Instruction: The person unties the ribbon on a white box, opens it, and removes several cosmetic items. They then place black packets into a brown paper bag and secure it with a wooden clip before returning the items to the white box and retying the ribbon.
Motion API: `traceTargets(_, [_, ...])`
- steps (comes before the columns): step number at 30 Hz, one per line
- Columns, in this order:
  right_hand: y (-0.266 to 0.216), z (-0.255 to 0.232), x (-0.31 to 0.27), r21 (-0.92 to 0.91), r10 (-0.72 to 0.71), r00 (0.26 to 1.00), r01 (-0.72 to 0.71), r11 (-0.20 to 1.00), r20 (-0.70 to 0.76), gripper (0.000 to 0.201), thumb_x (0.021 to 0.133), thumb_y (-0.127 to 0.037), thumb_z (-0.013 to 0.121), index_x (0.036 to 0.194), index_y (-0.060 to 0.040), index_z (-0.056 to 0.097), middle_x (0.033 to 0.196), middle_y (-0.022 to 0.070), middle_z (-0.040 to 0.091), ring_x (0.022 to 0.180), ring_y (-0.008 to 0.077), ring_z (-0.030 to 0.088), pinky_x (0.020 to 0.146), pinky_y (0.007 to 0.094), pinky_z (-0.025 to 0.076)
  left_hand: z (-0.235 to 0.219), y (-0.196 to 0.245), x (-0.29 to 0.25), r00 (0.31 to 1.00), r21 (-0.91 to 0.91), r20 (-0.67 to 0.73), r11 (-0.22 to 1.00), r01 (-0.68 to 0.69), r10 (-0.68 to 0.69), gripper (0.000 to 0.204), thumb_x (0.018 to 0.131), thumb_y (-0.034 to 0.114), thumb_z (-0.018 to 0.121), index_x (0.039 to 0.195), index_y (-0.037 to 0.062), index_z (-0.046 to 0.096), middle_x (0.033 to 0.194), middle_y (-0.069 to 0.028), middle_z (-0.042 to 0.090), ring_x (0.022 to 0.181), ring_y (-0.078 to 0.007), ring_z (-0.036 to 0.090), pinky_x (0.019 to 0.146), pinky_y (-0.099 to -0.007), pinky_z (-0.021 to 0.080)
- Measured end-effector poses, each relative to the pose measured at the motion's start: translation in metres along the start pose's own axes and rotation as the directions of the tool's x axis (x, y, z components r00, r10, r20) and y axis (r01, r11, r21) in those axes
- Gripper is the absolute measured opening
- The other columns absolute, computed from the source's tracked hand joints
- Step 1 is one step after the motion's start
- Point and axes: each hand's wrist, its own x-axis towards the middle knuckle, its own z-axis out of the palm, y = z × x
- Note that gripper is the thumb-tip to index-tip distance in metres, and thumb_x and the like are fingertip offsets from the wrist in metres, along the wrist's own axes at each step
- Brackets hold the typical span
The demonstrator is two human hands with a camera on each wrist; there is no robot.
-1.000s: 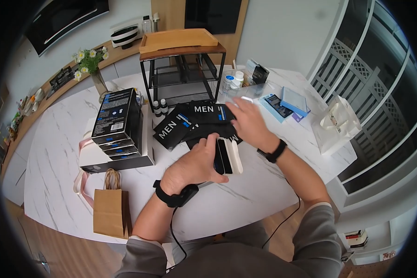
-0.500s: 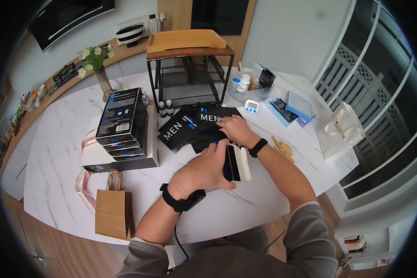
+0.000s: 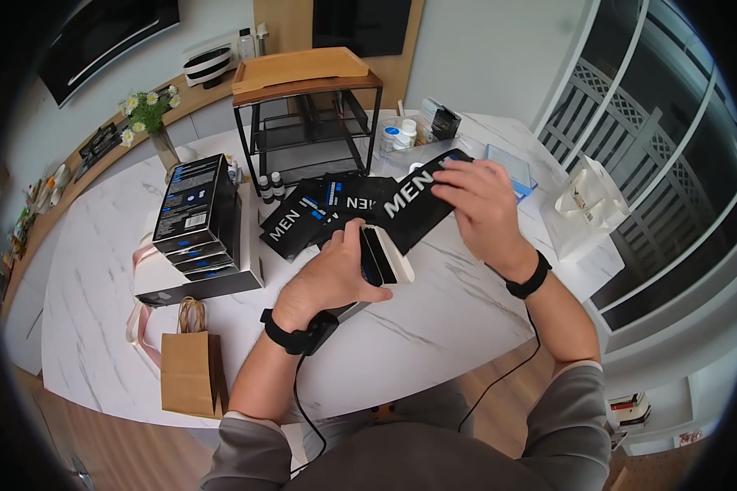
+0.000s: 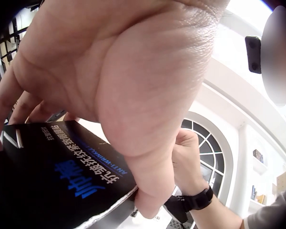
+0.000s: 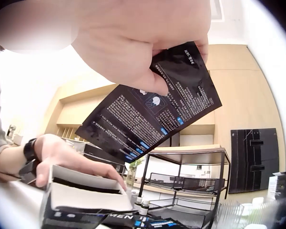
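My left hand (image 3: pixel 326 277) grips a black box (image 4: pixel 43 176) with white open flaps (image 3: pixel 399 260), thumb on one side and fingers over the other. In the right wrist view the open end of the box (image 5: pixel 88 198) shows dark contents inside. My right hand (image 3: pixel 487 214) pinches a black packet (image 3: pixel 422 200) marked MEN, raised above the table; its printed back (image 5: pixel 148 112) faces the right wrist camera. More black packets (image 3: pixel 291 225) lie fanned out beyond the left hand.
Stacked black boxes (image 3: pixel 195 209) stand on a white box at left, with a brown paper bag (image 3: pixel 190 372) in front. A black rack (image 3: pixel 307 123) with a wooden top stands behind the packets. Small bottles (image 3: pixel 272 186), a clear bin (image 3: pixel 422 151) and a white bag (image 3: pixel 585 209) are also there.
My right hand has gone from lying on the spread packets to holding one up, and has moved right with it. The left hand still grips the box.
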Motion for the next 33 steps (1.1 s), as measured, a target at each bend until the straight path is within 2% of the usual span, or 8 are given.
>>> traceTargets(5, [-0.019, 0.006, -0.011, 0.023, -0.016, 0.999, 0.015, 1.000, 0.044, 0.023, 0.075, 0.004, 0.073, 0.095, -0.0061, 0.078, 0.110, 0.0053, 0.076, 0.115, 0.0250, 0.068, 0.101, 0.0461, 0.048, 0.000, -0.002, 0.000, 1.000, -0.004, 0.000, 1.000, 0.001, -0.001, 0.127, 0.062, 0.043, 0.098, 0.156, -0.0073, 0.028, 0.148, -0.0368, 0.049, 0.141, -0.0448, 0.051, 0.118, -0.0425, 0.044])
traceTargets(7, [-0.022, 0.010, -0.012, -0.009, -0.052, 0.994, 0.053, 0.999, 0.096, 0.021, 0.077, 0.001, 0.072, 0.095, -0.0064, 0.078, 0.111, 0.0047, 0.076, 0.117, 0.0243, 0.067, 0.104, 0.0470, 0.047, 0.001, -0.004, 0.000, 0.999, -0.010, -0.015, 0.999, -0.037, 0.037, 0.124, 0.062, 0.040, 0.099, 0.154, -0.0046, 0.029, 0.136, -0.0357, 0.053, 0.132, -0.0484, 0.056, 0.112, -0.0456, 0.049])
traceTargets(15, [-0.060, 0.011, -0.009, -0.056, -0.280, 0.927, 0.303, 0.951, 0.251, 0.031, 0.084, -0.011, 0.069, 0.113, -0.0020, 0.074, 0.123, 0.0147, 0.070, 0.126, 0.0342, 0.063, 0.111, 0.0541, 0.045, 0.000, -0.003, -0.002, 0.999, -0.003, -0.012, 0.999, -0.032, 0.032, 0.126, 0.063, 0.041, 0.098, 0.155, -0.0072, 0.026, 0.141, -0.0375, 0.052, 0.136, -0.0477, 0.055, 0.113, -0.0435, 0.048])
traceTargets(17, [-0.057, 0.012, -0.004, -0.051, -0.259, 0.930, 0.281, 0.958, 0.261, 0.038, 0.084, -0.009, 0.067, 0.122, -0.0026, 0.071, 0.131, 0.0169, 0.067, 0.131, 0.0374, 0.060, 0.113, 0.0565, 0.042, 0.000, -0.004, -0.002, 0.999, -0.016, -0.014, 0.999, -0.034, 0.033, 0.125, 0.064, 0.040, 0.098, 0.154, -0.0072, 0.026, 0.140, -0.0372, 0.053, 0.135, -0.0478, 0.055, 0.112, -0.0432, 0.048])
traceTargets(21, [-0.005, 0.055, -0.008, -0.294, 0.026, 0.982, 0.031, 0.955, 0.186, 0.048, 0.083, -0.002, 0.068, 0.131, -0.0032, 0.067, 0.145, 0.0201, 0.057, 0.133, 0.0399, 0.056, 0.111, 0.0556, 0.042, 0.009, -0.002, -0.008, 0.976, -0.013, 0.108, 0.982, -0.188, 0.189, 0.117, 0.065, 0.033, 0.097, 0.152, -0.0043, 0.028, 0.136, -0.0349, 0.053, 0.129, -0.0478, 0.057, 0.109, -0.0434, 0.049])
traceTargets(25, [0.031, 0.145, -0.038, 0.090, 0.288, 0.861, -0.356, 0.930, 0.419, 0.071, 0.080, -0.009, 0.080, 0.147, -0.0020, 0.056, 0.150, 0.0264, 0.053, 0.134, 0.0446, 0.055, 0.111, 0.0507, 0.044, 0.018, 0.014, -0.014, 0.952, -0.006, 0.204, 0.973, -0.232, 0.228, 0.115, 0.065, 0.033, 0.096, 0.152, -0.0039, 0.030, 0.132, -0.0335, 0.054, 0.127, -0.0482, 0.057, 0.107, -0.0447, 0.050])
traceTargets(30, [0.033, 0.221, -0.057, 0.081, 0.200, 0.791, -0.299, 0.951, 0.578, 0.074, 0.084, -0.011, 0.074, 0.153, -0.0031, 0.049, 0.159, 0.0242, 0.047, 0.146, 0.0422, 0.049, 0.119, 0.0586, 0.037, 0.014, 0.018, -0.015, 0.956, 0.021, 0.217, 0.978, -0.208, 0.199, 0.118, 0.063, 0.035, 0.096, 0.152, -0.0040, 0.029, 0.131, -0.0339, 0.054, 0.127, -0.0498, 0.056, 0.106, -0.0462, 0.052])
traceTargets(33, [0.026, 0.234, -0.061, 0.045, 0.206, 0.769, -0.292, 0.956, 0.606, 0.063, 0.085, -0.007, 0.067, 0.147, -0.0046, 0.057, 0.151, 0.0212, 0.057, 0.141, 0.0375, 0.055, 0.119, 0.0572, 0.038, 0.015, 0.012, -0.014, 0.967, 0.025, 0.173, 0.980, -0.197, 0.190, 0.117, 0.063, 0.034, 0.096, 0.152, -0.0033, 0.030, 0.131, -0.0343, 0.054, 0.126, -0.0505, 0.057, 0.106, -0.0470, 0.052])
